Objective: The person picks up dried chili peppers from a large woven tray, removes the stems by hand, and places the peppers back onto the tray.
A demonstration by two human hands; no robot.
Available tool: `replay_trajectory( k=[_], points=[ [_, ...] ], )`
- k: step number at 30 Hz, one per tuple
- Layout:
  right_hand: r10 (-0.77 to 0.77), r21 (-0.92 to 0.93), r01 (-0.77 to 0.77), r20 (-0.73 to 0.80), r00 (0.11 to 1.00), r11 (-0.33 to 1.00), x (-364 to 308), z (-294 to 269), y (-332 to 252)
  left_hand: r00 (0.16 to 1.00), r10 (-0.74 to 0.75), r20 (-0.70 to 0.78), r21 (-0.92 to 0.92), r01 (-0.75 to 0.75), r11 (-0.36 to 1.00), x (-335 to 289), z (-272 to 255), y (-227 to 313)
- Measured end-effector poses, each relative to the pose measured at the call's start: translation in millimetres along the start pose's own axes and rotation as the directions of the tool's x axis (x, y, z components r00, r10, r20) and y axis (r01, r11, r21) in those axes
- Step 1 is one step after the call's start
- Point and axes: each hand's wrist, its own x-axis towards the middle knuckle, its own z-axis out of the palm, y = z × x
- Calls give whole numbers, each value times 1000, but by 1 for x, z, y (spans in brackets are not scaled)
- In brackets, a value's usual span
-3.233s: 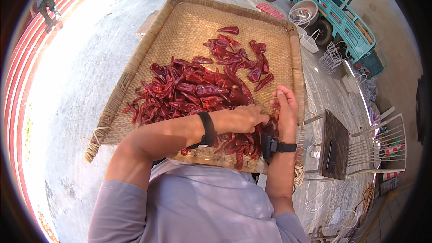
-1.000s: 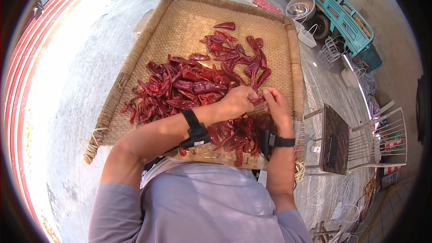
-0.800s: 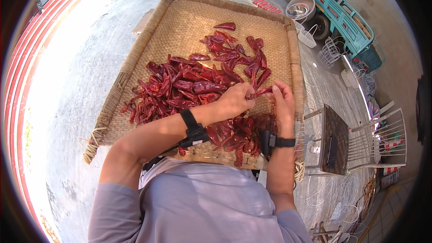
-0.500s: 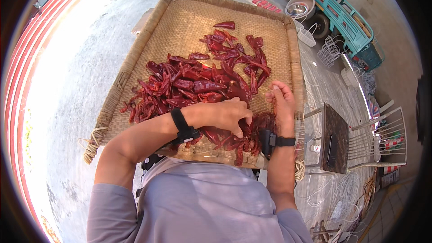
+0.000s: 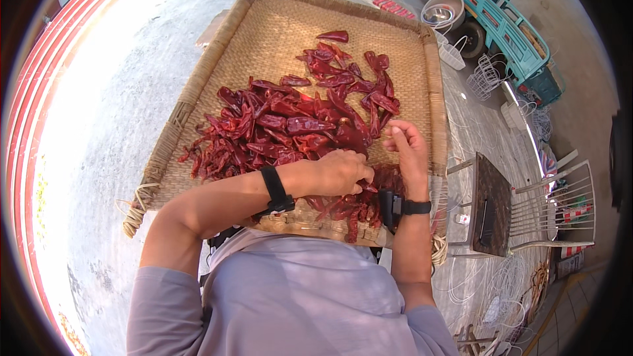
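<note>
Dried red chili peppers (image 5: 290,118) lie heaped in a shallow woven basket tray (image 5: 264,23) in front of me. My left hand (image 5: 339,173) reaches across the near part of the heap. Its fingers are curled together on a dried chili pepper (image 5: 369,187) near the tray's front. At the right side of the tray, my right hand (image 5: 410,148) is raised above the weave, thumb and fingers pinched together; whatever they hold, if anything, is too small to make out. More chilies lie between the two hands, partly in the right wrist's shadow.
To the right stand a dark-topped small table (image 5: 491,204) and a pale slatted chair (image 5: 557,201). A teal cargo tricycle (image 5: 494,20) is parked at the far right, near a metal basin (image 5: 443,10) and white wire baskets (image 5: 484,78). Red-edged steps (image 5: 49,59) run along the left.
My left hand's fingers have closed around a chili pepper, and the hand has shifted slightly right. My right hand stays pinched at nearly the same place.
</note>
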Motion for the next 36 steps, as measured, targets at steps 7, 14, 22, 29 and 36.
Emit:
replay_trajectory(
  k=[7,14,22,29,36],
  points=[
    [-10,2,10,31,999,1000,-3,4,-8,941,-264,-210,-343,182,921,16,-1,-14],
    [31,-48,-19,254,967,999,-8,10,-13,828,-500,-253,-775,135,617,14,-7,-8],
    [-175,173,206,-175,969,963,6,-2,-2,822,-327,-467,-324,185,928,14,8,-14],
    [-17,112,27,-92,996,993,2,-8,4,981,-183,65,97,176,980,10,5,10],
    [-6,85,12,-74,997,996,0,2,0,997,-79,23,97,77,992,12,11,4]
  ],
)
